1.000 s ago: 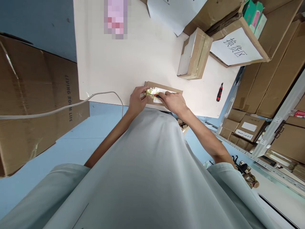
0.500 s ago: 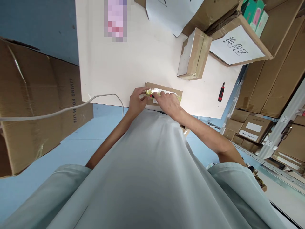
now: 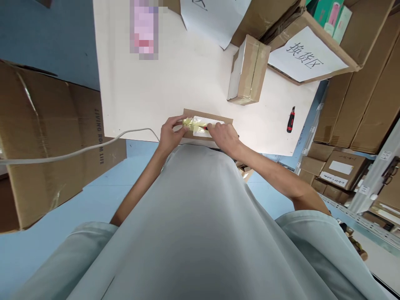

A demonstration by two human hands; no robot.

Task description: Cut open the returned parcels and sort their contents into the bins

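A small flat cardboard box (image 3: 188,134) lies at the table's near edge, a white label and shiny clear tape across its top. My left hand (image 3: 170,134) grips the box's left end, thumb on the near side and fingers on the far side. Closed round a small red-and-black cutter (image 3: 205,128), my right hand (image 3: 224,136) rests over the right half of the box. The cutter's front end points left along the tape; its handle is mostly hidden in my fingers.
On the white table (image 3: 140,91) stand a taped carton (image 3: 250,73) and an open box with a handwritten sheet (image 3: 303,54). Another red-and-black utility knife (image 3: 291,120) lies at the right. A pale cable (image 3: 78,148) crosses a large carton (image 3: 53,146) at left.
My right hand has drawn the cutter rightwards along the box, exposing more of the label and tape. The left hand keeps its hold at the left end.
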